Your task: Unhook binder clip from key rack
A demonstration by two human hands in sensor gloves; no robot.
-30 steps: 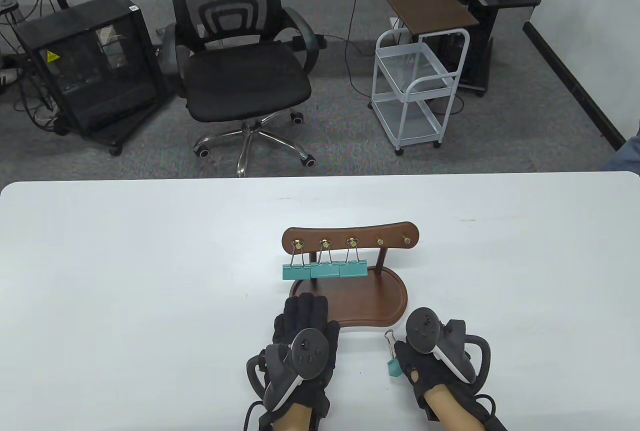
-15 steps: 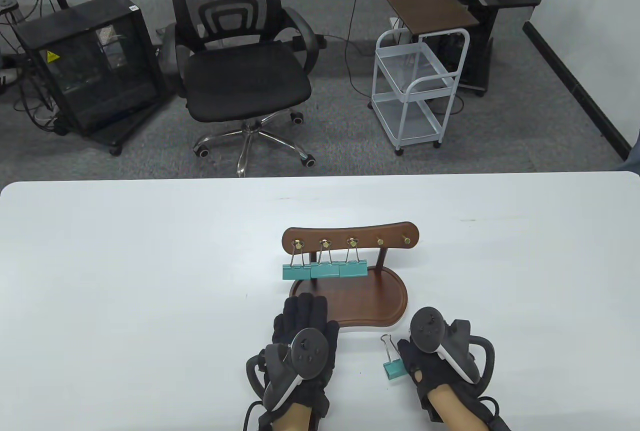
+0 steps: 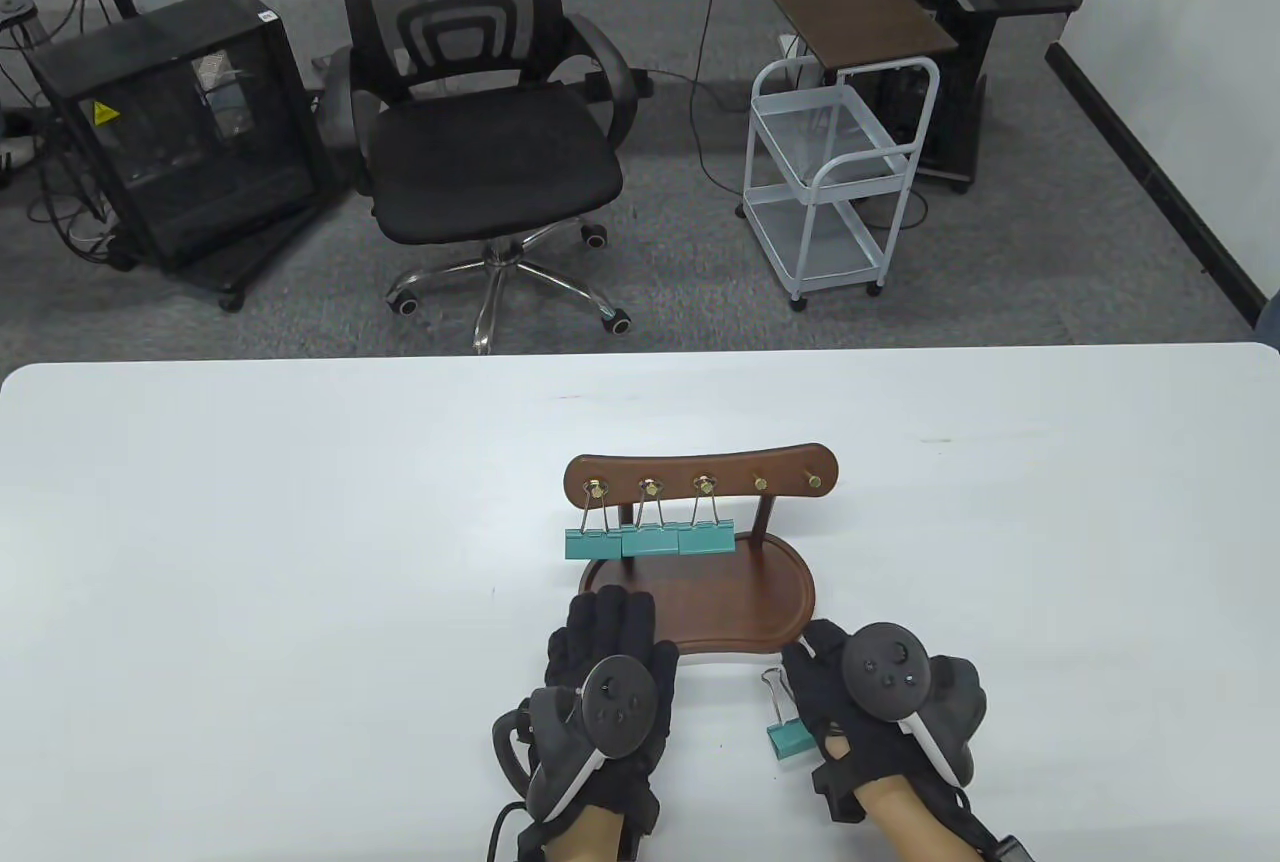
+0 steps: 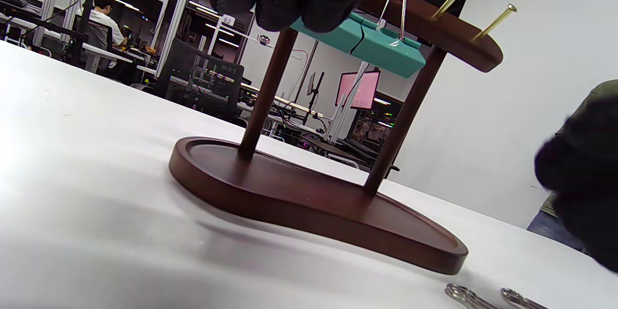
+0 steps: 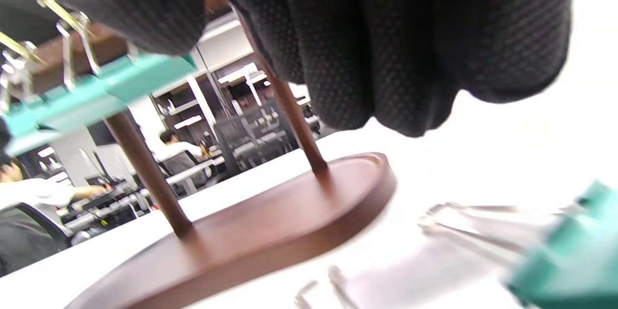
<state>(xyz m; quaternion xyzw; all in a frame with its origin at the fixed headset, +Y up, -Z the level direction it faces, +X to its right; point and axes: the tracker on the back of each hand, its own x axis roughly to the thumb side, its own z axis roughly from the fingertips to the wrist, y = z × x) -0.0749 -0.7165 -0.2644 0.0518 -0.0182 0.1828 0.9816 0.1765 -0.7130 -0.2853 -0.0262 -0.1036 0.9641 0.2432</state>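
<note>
Nearby, teal wire-handled binder clip (image 3: pixel 786 724) beside glossy oval-based wooden key rack (image 3: pixel 700 542).

Looks like an office-slash-lab workspace. Grey carpet, a black mesh swivel chair (image 3: pixel 487 142), a glass-sided PC tower (image 3: pixel 180 132) on the floor, a white rolling cart (image 3: pixel 835 182), cables trailing everywhere. Rows of desks, monitors (image 4: pixel 359 89) and seated people (image 4: pixel 104 7) in the background of the wrist views. Plain white table (image 3: pixel 300 522) up front.
</note>
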